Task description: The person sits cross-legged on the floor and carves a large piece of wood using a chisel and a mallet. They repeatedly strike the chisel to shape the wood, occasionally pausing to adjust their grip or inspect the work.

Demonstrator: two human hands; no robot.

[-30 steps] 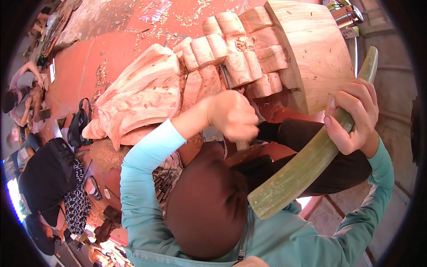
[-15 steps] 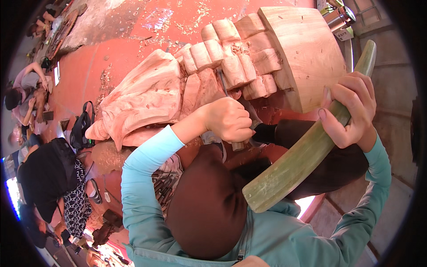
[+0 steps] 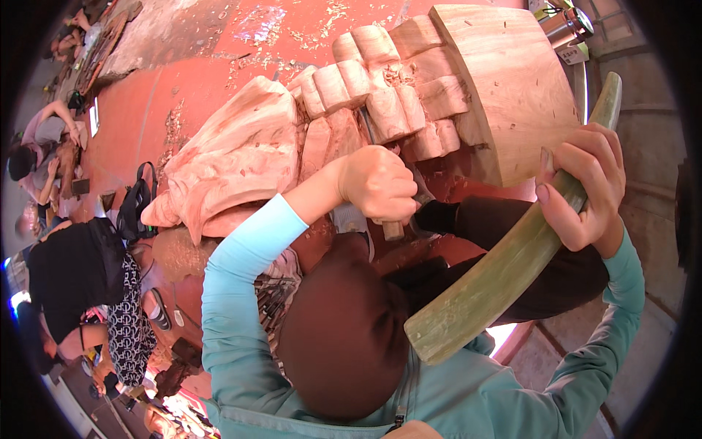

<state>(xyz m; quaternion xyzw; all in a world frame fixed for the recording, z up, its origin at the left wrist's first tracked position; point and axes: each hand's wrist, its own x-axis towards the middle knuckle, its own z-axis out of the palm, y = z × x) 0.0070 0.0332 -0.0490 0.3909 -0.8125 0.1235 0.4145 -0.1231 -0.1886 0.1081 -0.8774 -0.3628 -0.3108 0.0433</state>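
My left hand (image 3: 379, 183) is closed in a fist around a chisel. The butt of its wooden handle (image 3: 393, 231) sticks out below the fist, and its metal shaft (image 3: 368, 126) runs up against a large pale wood carving (image 3: 238, 143); the cutting edge is hidden. In my right hand (image 3: 589, 183) is a long, slightly curved greenish club-shaped mallet (image 3: 486, 289), gripped near its narrow upper part. Its broad lower end hangs over my chest, apart from the chisel. The carving has draped folds at the left, rounded blocks in the middle and a flat-faced base (image 3: 512, 88) at the right.
Wood chips (image 3: 329, 14) litter the red floor. Several hand tools (image 3: 274, 311) lie beside my left elbow. A black bag (image 3: 137, 205) and other people (image 3: 73, 278) are at the left. A metal flask (image 3: 567, 28) stands beyond the base, near the tiled surface at the right.
The mallet and my right hand have shifted slightly down and to the right. My left fist has moved a little upward with the chisel, and the view has shifted slightly.
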